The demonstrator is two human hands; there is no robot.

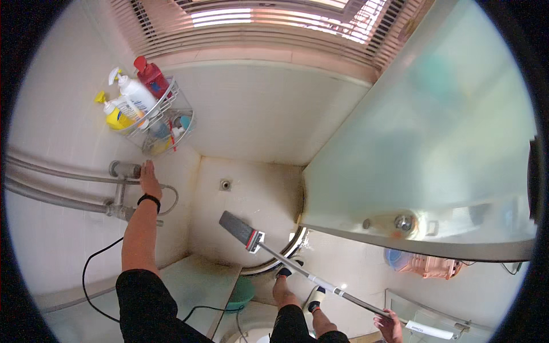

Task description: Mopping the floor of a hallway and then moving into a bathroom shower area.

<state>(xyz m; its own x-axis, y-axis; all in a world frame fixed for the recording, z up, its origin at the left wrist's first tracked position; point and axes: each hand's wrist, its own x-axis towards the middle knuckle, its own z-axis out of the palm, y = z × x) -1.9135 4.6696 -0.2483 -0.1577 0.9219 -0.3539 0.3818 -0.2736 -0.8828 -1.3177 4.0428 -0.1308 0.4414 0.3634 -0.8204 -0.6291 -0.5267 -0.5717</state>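
Observation:
My left hand, with a dark band at the wrist, reaches to the wall on the left. Its fingers are at the round end knob of the metal shower valve and seem to grip it; the thumb side is partly hidden. My right hand, low on the right, is closed round the long grey and white handle of a flat mop. The mop's dark grey head rests on, or just above, the shower floor, tilted toward the far left.
A wire corner rack holds several bottles above the valve. A floor drain lies beyond the mop head. The frosted glass door stands on the right, a curved sill near my feet. A teal basin and pink basket are outside.

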